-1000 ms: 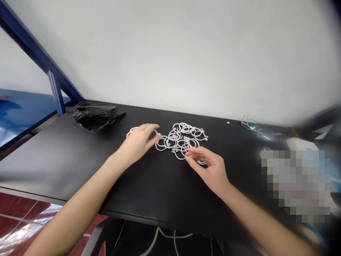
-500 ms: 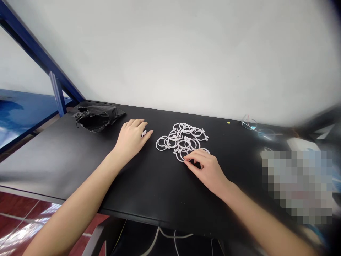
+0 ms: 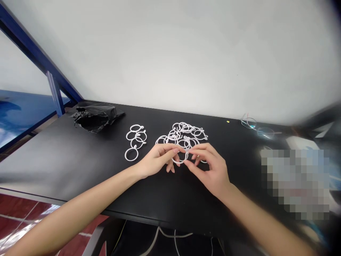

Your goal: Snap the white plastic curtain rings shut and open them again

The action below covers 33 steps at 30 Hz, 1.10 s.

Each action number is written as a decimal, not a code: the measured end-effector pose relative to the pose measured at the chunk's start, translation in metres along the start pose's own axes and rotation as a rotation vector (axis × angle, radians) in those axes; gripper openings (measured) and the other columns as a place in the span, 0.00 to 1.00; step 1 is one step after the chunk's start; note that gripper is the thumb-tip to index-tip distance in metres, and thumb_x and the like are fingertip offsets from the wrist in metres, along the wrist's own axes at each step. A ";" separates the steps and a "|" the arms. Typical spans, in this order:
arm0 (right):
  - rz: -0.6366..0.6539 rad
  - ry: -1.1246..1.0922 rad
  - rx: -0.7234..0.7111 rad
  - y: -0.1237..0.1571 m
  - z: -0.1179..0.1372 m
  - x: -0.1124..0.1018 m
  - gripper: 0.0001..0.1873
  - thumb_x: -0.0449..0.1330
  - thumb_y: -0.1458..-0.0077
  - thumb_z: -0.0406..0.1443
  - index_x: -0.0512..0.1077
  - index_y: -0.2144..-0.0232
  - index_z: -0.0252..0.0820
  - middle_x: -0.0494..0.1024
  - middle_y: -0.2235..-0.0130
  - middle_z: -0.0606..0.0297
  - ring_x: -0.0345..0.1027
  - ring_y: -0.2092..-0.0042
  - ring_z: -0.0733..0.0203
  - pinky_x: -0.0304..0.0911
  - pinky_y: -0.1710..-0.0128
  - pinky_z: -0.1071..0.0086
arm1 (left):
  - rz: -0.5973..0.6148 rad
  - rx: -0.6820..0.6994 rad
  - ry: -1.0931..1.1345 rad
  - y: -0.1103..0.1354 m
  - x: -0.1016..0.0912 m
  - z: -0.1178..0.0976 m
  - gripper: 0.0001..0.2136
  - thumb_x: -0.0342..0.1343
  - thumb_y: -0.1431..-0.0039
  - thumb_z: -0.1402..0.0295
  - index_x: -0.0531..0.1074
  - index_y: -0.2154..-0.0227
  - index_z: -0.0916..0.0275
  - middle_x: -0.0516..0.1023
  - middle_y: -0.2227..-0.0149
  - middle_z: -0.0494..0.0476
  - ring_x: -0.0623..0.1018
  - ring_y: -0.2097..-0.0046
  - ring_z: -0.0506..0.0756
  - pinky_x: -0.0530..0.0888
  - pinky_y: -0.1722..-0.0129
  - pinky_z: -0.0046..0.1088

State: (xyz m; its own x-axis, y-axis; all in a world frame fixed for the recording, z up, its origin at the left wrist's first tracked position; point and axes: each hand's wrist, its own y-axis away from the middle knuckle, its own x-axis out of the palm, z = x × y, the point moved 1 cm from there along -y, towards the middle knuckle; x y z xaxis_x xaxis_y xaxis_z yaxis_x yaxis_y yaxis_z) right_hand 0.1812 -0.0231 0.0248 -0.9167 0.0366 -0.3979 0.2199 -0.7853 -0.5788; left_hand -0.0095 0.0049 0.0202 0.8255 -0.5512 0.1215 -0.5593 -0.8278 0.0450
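A white curtain ring [image 3: 179,163] with a small eyelet is held between my two hands, just in front of a pile. My left hand [image 3: 157,159] pinches its left side with thumb and index finger, the other fingers curled below. On the right, my right hand [image 3: 210,165] grips the ring near its eyelet with the fingertips. Behind the hands lies the pile of white curtain rings [image 3: 183,143], overlapping one another and partly covered by my fingers. Further left, several more curtain rings [image 3: 131,154] form a loose column on the black table [image 3: 149,199].
A crumpled black plastic bag [image 3: 114,113] lies open at the back left. Eyeglasses [image 3: 249,123] rest near the wall at the back right, and a pixelated item [image 3: 295,181] is at the right. A blue metal frame [image 3: 55,92] rises at the left edge.
My left hand has moved right from the left group, uncovering its rings, and now meets my right hand. A ring has been lifted from the pile's front and is held by both hands.
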 end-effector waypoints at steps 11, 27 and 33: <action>0.141 -0.563 0.472 -0.005 -0.006 0.002 0.06 0.66 0.47 0.37 0.79 0.65 0.43 0.80 0.70 0.64 0.77 0.68 0.61 0.77 0.65 0.65 | 0.186 -0.155 0.312 0.002 -0.007 -0.008 0.11 0.55 0.37 0.65 0.77 0.61 0.67 0.65 0.77 0.45 0.61 0.83 0.40 0.77 0.73 0.25; -0.038 -0.227 0.191 0.010 0.000 0.008 0.11 0.63 0.44 0.28 0.79 0.60 0.47 0.82 0.66 0.67 0.78 0.66 0.63 0.75 0.62 0.70 | -0.022 0.211 -0.624 0.014 0.008 -0.002 0.14 0.46 0.33 0.58 0.61 0.50 0.61 0.69 0.68 0.51 0.69 0.70 0.49 0.67 0.70 0.25; -0.037 -0.225 0.066 0.012 0.002 0.006 0.16 0.60 0.44 0.24 0.77 0.59 0.48 0.81 0.65 0.66 0.77 0.65 0.62 0.74 0.63 0.68 | 0.029 0.293 -0.597 0.014 0.009 -0.003 0.12 0.45 0.32 0.62 0.59 0.51 0.61 0.66 0.69 0.49 0.65 0.68 0.50 0.66 0.67 0.26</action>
State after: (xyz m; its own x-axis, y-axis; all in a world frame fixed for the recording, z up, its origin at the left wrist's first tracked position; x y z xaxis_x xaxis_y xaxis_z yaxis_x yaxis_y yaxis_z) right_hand 0.1775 -0.0335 0.0173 -0.9766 -0.0672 -0.2044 0.1696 -0.8249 -0.5392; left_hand -0.0107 -0.0112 0.0253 0.7575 -0.4675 -0.4556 -0.6080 -0.7595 -0.2315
